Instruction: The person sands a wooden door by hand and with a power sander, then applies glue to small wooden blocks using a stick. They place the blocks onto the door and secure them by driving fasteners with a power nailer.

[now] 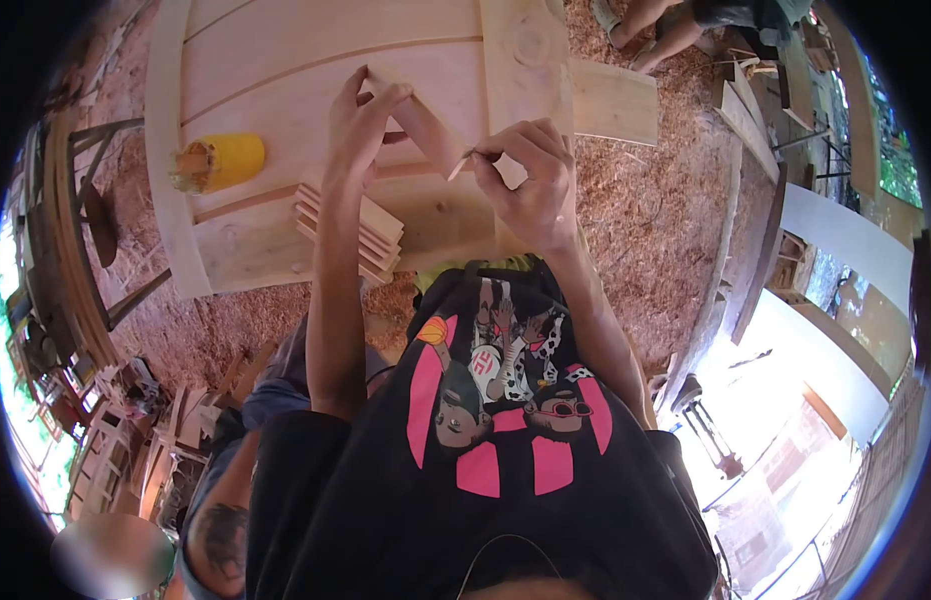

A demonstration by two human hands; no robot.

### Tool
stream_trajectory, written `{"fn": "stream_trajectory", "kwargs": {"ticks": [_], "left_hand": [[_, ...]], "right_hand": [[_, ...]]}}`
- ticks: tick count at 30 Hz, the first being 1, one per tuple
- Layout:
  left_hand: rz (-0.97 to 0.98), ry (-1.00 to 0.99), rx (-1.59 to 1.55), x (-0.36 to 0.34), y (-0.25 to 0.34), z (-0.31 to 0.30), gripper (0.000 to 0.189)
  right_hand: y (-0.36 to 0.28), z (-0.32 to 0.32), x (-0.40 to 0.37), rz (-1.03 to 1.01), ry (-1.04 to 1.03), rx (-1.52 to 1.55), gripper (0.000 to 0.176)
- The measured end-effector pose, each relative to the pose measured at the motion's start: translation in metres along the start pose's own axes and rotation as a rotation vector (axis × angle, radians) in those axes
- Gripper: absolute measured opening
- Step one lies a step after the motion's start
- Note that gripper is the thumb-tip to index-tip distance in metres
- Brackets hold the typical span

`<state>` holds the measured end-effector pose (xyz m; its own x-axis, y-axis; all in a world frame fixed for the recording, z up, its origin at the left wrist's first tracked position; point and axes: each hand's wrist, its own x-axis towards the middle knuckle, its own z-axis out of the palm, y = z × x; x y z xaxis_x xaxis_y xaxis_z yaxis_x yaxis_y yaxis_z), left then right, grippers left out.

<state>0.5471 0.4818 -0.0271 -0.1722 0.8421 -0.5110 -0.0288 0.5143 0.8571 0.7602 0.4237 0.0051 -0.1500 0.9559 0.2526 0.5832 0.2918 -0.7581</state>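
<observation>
A thin, flat wooden slat (425, 130) is held up slantwise over the wooden panel. My left hand (357, 125) grips its upper part between thumb and fingers. At the slat's lower end, my right hand (530, 180) has thumb and forefinger pinched together. Something small and dark shows at those fingertips, too small to name. Beneath my left forearm lies a stack of similar wooden slats (380, 235), resting on the panel's near edge. Farther left on the panel is a yellow container (237, 160) with a rough, pale mouth.
The large wooden panel (335, 20) has grooves and a frame. A board (615, 102) juts out at its right. Sawdust covers the ground (645, 220). Another person's legs (655, 35) are at top right, and a person with a tattooed arm (220, 530) is close at lower left.
</observation>
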Motion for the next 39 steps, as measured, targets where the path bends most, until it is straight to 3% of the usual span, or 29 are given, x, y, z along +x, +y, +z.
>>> {"fn": "stream_trajectory", "kwargs": {"ticks": [6,8,9,11,14,15,17,19,20,23,26,39], "left_hand": [[0.137,0.028,0.189,0.014,-0.012,-0.005,0.08],[0.379,0.093,0.515,0.027,-0.019,-0.011,0.093],[0.382,0.086,0.519,0.03,-0.02,-0.012,0.093],[0.705,-0.023,0.731,0.03,-0.013,-0.01,0.088],[0.793,-0.223,0.971,0.028,-0.015,0.001,0.081],[0.798,-0.23,0.973,0.028,-0.017,0.006,0.081],[0.801,-0.474,1.286,0.029,-0.025,0.013,0.072],[0.848,-0.529,1.342,0.035,-0.043,0.017,0.072],[0.896,-0.578,1.391,0.037,-0.049,0.018,0.071],[0.899,-0.687,1.401,0.039,-0.059,0.023,0.07],[0.915,-0.665,1.389,0.04,-0.071,0.026,0.069],[0.838,-0.574,1.329,0.027,-0.082,0.026,0.067]], "right_hand": [[0.012,-0.007,0.0,0.011,0.023,0.019,0.008],[0.025,-0.017,0.001,0.034,0.068,0.061,0.008],[0.033,-0.023,0.0,0.156,0.128,0.034,0.008],[0.056,-0.035,-0.007,0.284,0.193,0.006,0.009],[0.105,-0.052,-0.026,0.417,0.249,-0.216,0.016],[0.122,-0.057,-0.035,0.517,0.133,-0.346,0.015],[0.147,-0.058,-0.058,0.619,0.018,-0.47,0.021],[0.165,-0.054,-0.085,0.406,0.122,-0.713,0.048],[0.167,-0.055,-0.095,0.533,0.023,-0.675,0.069],[0.174,-0.057,-0.113,0.69,-0.023,-0.491,0.064],[0.175,-0.056,-0.122,0.738,-0.015,-0.429,0.058],[0.174,-0.054,-0.108,0.668,0.057,-0.372,0.034]]}}
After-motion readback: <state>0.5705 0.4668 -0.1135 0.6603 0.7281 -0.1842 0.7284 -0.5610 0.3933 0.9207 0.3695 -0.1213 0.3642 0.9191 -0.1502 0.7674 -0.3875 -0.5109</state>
